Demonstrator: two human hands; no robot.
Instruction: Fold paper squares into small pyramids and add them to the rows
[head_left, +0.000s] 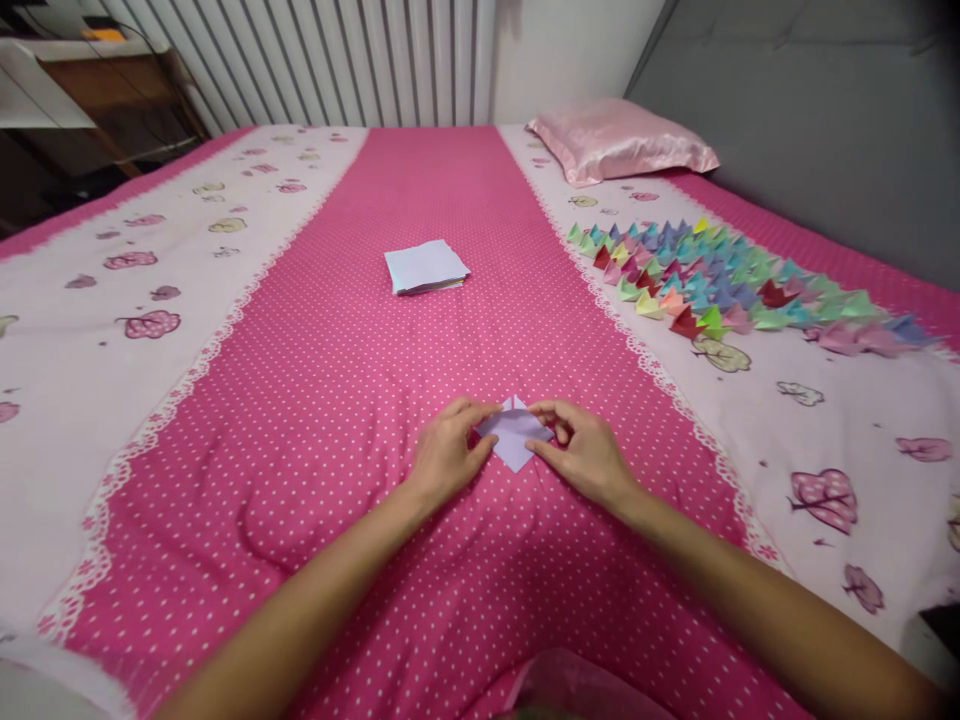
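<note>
over a pink bedspread (330, 380), lilac paper (515, 438) sits between left hand (452, 447) and right hand (586, 450), fingers (480, 411) pinching its sides.

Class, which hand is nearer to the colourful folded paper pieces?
Right. The right hand is nearer the camera and left of the folded pieces; the left hand is farther left, across the lilac paper.

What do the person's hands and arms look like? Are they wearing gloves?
No gloves! The left hand and right hand are bare, with no rings that I can see. No sleeves, watch or bracelet show on the left forearm or right forearm.
</note>
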